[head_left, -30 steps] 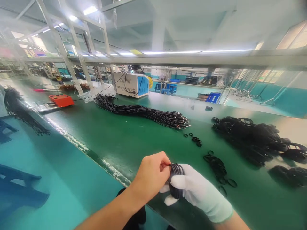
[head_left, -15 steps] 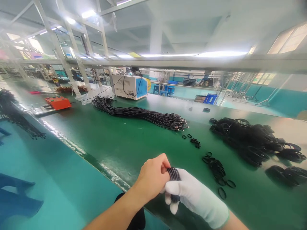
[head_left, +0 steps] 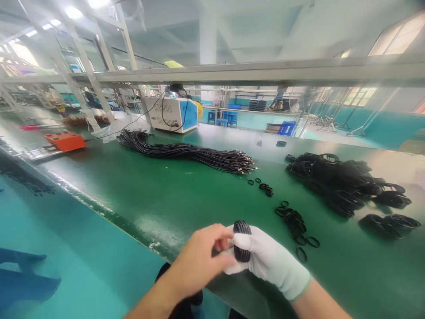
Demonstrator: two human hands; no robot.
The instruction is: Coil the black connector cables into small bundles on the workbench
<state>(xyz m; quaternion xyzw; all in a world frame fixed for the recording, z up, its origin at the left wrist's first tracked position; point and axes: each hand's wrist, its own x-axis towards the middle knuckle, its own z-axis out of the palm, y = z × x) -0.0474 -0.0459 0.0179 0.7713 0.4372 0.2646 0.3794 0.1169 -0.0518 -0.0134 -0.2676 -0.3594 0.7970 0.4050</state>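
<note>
My right hand (head_left: 265, 252), in a white glove, is closed around a small coil of black cable (head_left: 242, 241), whose loops lie side by side. Just left of the coil is my bare left hand (head_left: 206, 254), fingers curved with a gap between them and the thumb; its fingertips are beside the glove, and I see nothing held in it. To the right of both hands, small black rings (head_left: 295, 221) lie scattered on the green tabletop (head_left: 152, 199). A smaller cluster of rings (head_left: 265, 189) is farther back.
A long bundle of black cables (head_left: 189, 153) stretches across the table. Black coils (head_left: 335, 177) are heaped at the right. A white and blue machine (head_left: 172, 114) and an orange control box (head_left: 68, 141) stand farther back. A shelf beam (head_left: 265, 74) crosses above.
My left hand has drawn slightly left off the coil, and its fingers have parted. The coil stays in my gloved right hand, now more upright and fully visible. The view has shifted slightly.
</note>
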